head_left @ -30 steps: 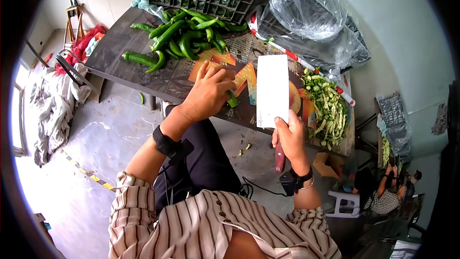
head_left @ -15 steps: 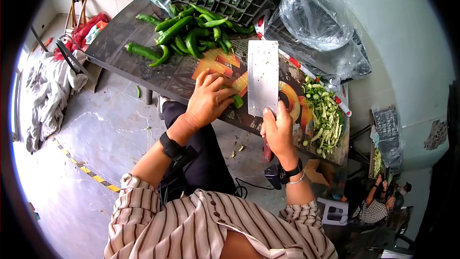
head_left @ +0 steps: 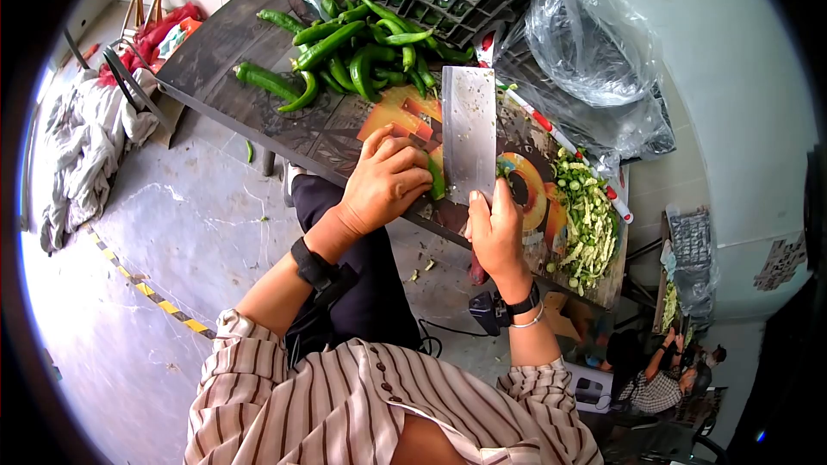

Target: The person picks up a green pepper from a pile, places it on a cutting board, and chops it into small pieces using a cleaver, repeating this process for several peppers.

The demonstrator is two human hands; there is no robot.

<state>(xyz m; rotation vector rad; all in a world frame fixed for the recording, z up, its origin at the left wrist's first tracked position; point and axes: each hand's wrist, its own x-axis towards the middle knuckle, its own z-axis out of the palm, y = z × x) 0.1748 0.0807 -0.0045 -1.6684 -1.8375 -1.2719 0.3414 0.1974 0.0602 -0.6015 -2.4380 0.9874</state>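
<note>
Cleaver and green pepper are closer together than a second ago. The left hand, palm down, fingers bent, holds the pepper near the counter's edge; rightward, the right hand's grip wraps the cleaver's handle, thumb toward the blade.

The cleaver is smooth metal, its handle possibly wood.
</note>
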